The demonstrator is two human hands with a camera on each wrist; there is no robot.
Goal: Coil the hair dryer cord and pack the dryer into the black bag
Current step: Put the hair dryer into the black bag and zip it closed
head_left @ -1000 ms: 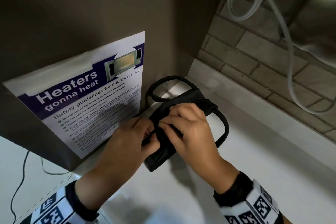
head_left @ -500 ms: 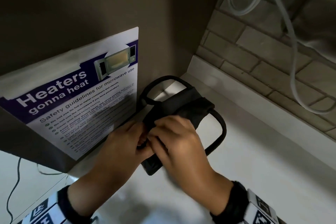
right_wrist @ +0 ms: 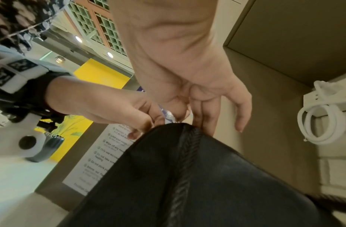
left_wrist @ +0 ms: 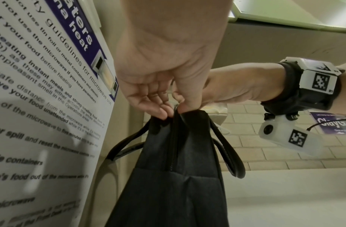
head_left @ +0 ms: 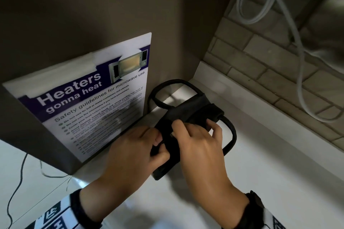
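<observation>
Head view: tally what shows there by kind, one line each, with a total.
Black bag: 1
Bag handles: 2
Hands, left hand and right hand, both at the bag: 2
Microwave safety poster: 1
White cable on the brick wall: 1
Thin dark wire at lower left: 1
Total: 8

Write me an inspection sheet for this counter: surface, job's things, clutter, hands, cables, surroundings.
Surface: white countertop, bare beside the bag.
Job's things: black fabric bag with loop handles lies on the counter; zipper line runs along its top; hair dryer not visible.
Clutter: nothing seen.
Hands: left hand pinches the bag's near end; right hand grips the bag at the same end.
Cables: coiled white cable hangs on the brick wall; thin dark wire trails at lower left.
Surroundings: laminated microwave safety poster taped to a brown panel; tan brick wall behind.
</observation>
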